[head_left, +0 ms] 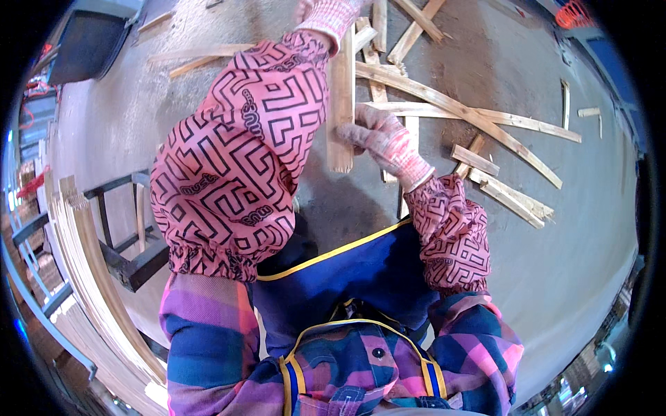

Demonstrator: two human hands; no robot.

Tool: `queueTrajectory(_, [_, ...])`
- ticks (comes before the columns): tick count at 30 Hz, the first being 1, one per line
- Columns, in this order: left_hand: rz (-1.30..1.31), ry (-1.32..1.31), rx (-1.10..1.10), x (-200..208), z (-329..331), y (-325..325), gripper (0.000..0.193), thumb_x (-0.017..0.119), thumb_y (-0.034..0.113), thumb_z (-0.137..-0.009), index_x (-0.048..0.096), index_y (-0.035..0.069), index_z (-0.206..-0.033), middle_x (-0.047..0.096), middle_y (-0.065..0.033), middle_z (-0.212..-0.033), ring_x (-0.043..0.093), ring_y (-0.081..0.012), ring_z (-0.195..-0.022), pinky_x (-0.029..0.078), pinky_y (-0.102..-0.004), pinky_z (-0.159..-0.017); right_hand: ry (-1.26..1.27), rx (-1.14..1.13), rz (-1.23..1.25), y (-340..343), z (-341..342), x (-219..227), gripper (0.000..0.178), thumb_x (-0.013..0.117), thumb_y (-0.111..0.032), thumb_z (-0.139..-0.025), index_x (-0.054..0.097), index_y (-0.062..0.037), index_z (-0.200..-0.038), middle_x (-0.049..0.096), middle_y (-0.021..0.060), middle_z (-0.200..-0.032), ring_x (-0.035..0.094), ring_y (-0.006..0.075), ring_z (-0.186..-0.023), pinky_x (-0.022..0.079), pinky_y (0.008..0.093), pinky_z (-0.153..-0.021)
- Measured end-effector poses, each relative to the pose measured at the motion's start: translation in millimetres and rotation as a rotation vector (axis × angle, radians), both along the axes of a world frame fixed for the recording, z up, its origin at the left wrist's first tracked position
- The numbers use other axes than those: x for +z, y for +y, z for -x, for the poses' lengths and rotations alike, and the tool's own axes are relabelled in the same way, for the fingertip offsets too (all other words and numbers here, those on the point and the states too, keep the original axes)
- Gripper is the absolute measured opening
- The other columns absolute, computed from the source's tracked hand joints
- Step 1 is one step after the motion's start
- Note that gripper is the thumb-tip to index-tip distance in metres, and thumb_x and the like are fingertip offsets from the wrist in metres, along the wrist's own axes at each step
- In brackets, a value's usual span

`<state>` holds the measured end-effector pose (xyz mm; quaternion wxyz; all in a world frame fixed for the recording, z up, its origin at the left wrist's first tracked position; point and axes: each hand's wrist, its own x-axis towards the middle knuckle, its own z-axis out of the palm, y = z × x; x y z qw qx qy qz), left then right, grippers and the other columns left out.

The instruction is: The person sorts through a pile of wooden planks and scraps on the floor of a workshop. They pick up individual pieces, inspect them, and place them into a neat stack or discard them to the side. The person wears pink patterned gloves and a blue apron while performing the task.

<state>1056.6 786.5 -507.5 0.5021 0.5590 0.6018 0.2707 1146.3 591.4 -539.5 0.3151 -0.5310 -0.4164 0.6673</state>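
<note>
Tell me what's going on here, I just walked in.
A person in patterned sleeves and gloves has a wooden board out in front of them. The right hand grips its near end by the edge, thumb on top. The left hand is farther up the board, partly cut off by the picture's edge, so its grip is unclear. Loose wood strips lie scattered and crossing to the right, and a stack of long planks stands off to the left.
</note>
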Motion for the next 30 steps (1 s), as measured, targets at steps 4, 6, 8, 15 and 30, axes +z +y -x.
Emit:
queueTrajectory(4, [-0.007, 0.007, -0.037, -20, -6, 5, 0.044, 0.080, 0.038, -0.074, 0.070, 0.007, -0.103, 0.068, -0.0097, -0.084, 0.065, -0.0226, -0.078, 0.052, -0.0355, -0.072, 0.048, -0.024, 0.001, -1, -6, 2, 0.035, 0.066, -0.026, -0.092, 0.063, -0.0011, -0.116, 0.068, 0.0027, -0.090, 0.062, 0.0101, -0.072, 0.051, 0.0259, -0.066])
queueTrajectory(6, [-0.030, 0.071, -0.026, -18, 12, 7, 0.043, 0.080, 0.038, -0.075, 0.071, 0.008, -0.104, 0.068, -0.0101, -0.086, 0.065, -0.0229, -0.079, 0.052, -0.0361, -0.073, 0.179, -0.031, 0.006, 0, 6, -9, 0.033, 0.065, -0.027, -0.093, 0.064, -0.0013, -0.114, 0.068, 0.0034, -0.086, 0.061, 0.0096, -0.069, 0.051, 0.0261, -0.064])
queueTrajectory(8, [-0.047, 0.108, -0.039, -20, 20, 9, 0.043, 0.079, 0.039, -0.075, 0.071, 0.008, -0.104, 0.069, -0.0105, -0.088, 0.065, -0.0232, -0.081, 0.052, -0.0368, -0.074, 0.114, 0.011, 0.038, 1, 11, -4, 0.037, 0.067, -0.035, -0.088, 0.066, -0.0037, -0.108, 0.065, 0.0012, -0.078, 0.057, 0.0084, -0.064, 0.045, 0.0248, -0.058])
queueTrajectory(15, [-0.132, 0.272, -0.164, -44, 30, 13, 0.040, 0.077, 0.040, -0.077, 0.071, 0.011, -0.104, 0.069, -0.0120, -0.095, 0.066, -0.0243, -0.086, 0.052, -0.0391, -0.079, -0.090, 0.095, 0.082, 3, 2, 24, 0.035, 0.066, -0.035, -0.091, 0.067, -0.0018, -0.103, 0.067, 0.0040, -0.078, 0.060, 0.0097, -0.063, 0.051, 0.0265, -0.061])
queueTrajectory(30, [0.270, 0.367, -0.074, -45, 25, 23, 0.059, 0.079, 0.039, -0.075, 0.064, -0.003, -0.114, 0.067, -0.0185, -0.109, 0.066, -0.0286, -0.095, 0.051, -0.0399, -0.085, 0.300, -0.103, 0.189, -3, 7, 21, 0.029, 0.068, -0.028, -0.091, 0.067, -0.0006, -0.097, 0.064, 0.0019, -0.074, 0.061, 0.0096, -0.065, 0.050, 0.0251, -0.060])
